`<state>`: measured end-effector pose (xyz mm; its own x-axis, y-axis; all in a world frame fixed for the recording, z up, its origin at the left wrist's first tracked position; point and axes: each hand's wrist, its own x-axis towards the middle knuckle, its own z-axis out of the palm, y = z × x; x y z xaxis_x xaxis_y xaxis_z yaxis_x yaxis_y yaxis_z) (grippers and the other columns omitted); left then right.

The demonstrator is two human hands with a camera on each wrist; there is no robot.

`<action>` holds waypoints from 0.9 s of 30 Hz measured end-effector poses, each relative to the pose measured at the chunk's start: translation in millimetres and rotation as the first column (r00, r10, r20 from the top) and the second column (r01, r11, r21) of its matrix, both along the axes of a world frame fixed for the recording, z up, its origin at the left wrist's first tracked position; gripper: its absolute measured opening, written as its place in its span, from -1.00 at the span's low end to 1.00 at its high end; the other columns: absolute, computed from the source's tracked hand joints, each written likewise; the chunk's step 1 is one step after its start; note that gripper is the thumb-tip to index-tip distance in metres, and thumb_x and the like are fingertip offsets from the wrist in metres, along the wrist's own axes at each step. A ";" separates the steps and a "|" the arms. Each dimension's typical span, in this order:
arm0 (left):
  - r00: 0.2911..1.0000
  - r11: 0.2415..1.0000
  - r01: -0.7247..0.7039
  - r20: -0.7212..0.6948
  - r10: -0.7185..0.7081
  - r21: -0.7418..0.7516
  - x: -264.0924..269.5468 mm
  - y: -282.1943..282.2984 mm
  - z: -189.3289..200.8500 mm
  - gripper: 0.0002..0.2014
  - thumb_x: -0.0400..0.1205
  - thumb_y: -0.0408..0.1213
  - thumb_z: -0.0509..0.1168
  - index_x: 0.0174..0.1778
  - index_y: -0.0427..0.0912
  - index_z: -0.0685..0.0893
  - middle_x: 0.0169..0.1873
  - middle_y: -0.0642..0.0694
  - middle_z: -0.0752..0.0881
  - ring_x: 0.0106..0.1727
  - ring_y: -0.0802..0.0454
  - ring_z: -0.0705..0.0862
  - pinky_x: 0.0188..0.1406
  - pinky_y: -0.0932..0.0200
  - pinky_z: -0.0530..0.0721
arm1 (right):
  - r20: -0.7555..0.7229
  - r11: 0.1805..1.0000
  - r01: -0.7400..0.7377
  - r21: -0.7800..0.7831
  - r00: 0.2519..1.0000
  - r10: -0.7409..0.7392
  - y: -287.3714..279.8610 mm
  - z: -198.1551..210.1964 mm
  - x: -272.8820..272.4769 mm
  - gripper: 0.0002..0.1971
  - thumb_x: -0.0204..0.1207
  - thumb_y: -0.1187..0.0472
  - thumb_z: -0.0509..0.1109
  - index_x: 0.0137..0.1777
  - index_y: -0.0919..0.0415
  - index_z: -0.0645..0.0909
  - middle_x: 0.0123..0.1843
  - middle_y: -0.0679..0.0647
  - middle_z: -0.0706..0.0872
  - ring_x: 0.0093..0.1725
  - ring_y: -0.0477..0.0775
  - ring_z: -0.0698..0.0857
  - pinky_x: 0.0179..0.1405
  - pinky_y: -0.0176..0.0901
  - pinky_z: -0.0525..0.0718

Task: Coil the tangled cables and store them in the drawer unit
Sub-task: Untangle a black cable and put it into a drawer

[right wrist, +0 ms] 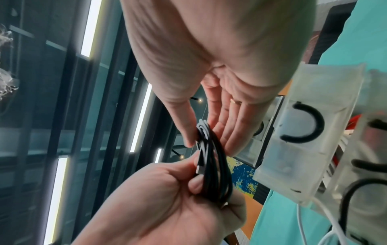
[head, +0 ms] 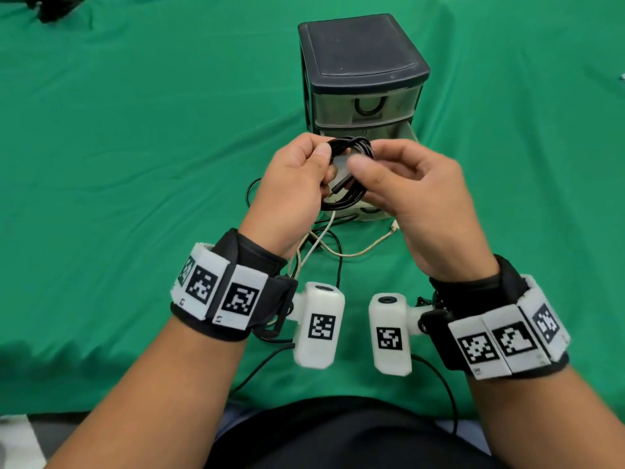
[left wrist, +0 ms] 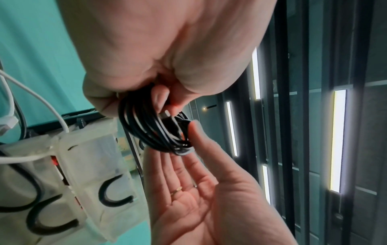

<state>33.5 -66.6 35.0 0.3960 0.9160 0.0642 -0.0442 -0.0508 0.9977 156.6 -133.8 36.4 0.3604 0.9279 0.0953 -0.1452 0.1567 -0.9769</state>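
Note:
A black cable coil (head: 350, 145) hangs in the air in front of the dark drawer unit (head: 358, 49). My left hand (head: 294, 184) grips one side of the coil (left wrist: 142, 131), fingers curled round its strands. My right hand (head: 416, 184) pinches the other side (right wrist: 211, 149) between thumb and straight fingers. The coil's metal plug end (left wrist: 165, 114) sticks out by my left thumb. A translucent lower drawer (head: 375, 213) stands pulled out under my hands. A loose white cable (head: 358, 253) and a loose black cable (head: 339, 262) lie tangled on the cloth beneath my wrists.
Green cloth (head: 135, 147) covers the whole table. The unit's top drawer (head: 368, 103) is closed, with a dark U-shaped handle. A dark object (head: 50, 8) lies at the far left corner. Thin black leads (head: 443, 384) trail from my wrist cameras to the near edge.

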 end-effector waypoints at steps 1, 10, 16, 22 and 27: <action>1.000 1.000 -0.001 -0.024 0.001 0.014 0.4 0.5 -1.2 -0.70 0.80 -0.38 0.03 -0.12 -0.13 0.62 -0.45 0.02 0.45 -0.47 0.23 0.36 -0.48 0.40 0.37 | 0.026 1.000 0.003 -0.001 1.000 -0.003 0.8 -1.7 0.1 -0.80 0.47 0.36 0.56 0.05 0.18 0.69 -0.12 0.13 0.84 -0.14 0.00 0.78 -0.11 -0.22 0.72; 0.997 0.997 0.036 -0.077 -0.031 0.063 0.3 3.2 -2.3 -0.76 0.79 -0.35 0.07 -0.06 -0.12 0.63 -0.44 0.04 0.49 -0.29 -0.02 0.40 -0.27 0.18 0.43 | -0.076 0.987 -0.148 0.067 0.985 0.153 5.5 -4.5 2.7 -0.64 0.46 0.39 0.40 0.26 0.21 0.56 -0.17 0.06 0.80 -0.15 0.00 0.74 -0.01 -0.23 0.65; 0.996 0.992 0.079 -0.050 -0.074 0.102 4.4 2.6 -3.0 -0.80 0.72 -0.28 0.10 -0.02 -0.10 0.65 -0.30 -0.17 0.58 -0.21 -0.07 0.49 -0.16 0.09 0.52 | -0.046 0.979 -0.194 0.070 0.979 0.197 7.9 -7.0 -5.6 -0.56 0.49 0.57 0.38 0.29 0.21 0.45 -0.22 0.06 0.53 -0.23 -0.14 0.54 -0.15 -0.40 0.60; 0.994 0.981 0.001 -0.110 0.021 0.195 -1.5 10.1 -5.9 -0.82 0.65 -0.18 0.12 -0.09 0.04 0.65 -0.44 0.13 0.51 -0.35 0.16 0.44 -0.28 0.15 0.42 | 0.166 0.968 -0.249 -0.020 0.954 0.249 6.2 -4.4 7.2 -0.36 0.42 0.67 0.38 0.45 0.17 0.50 0.03 0.17 0.74 -0.01 -0.07 0.68 0.06 -0.28 0.67; 0.996 0.984 0.034 -0.084 -0.019 0.177 -0.4 7.8 -1.9 -0.80 0.71 -0.26 0.11 -0.03 -0.04 0.67 -0.42 0.06 0.50 -0.35 0.14 0.41 -0.36 0.24 0.41 | 0.149 0.968 -0.248 -0.048 0.956 0.252 7.3 -4.9 18.7 -0.33 0.44 0.74 0.32 0.49 0.18 0.50 0.21 0.09 0.78 0.15 0.00 0.78 0.07 -0.19 0.76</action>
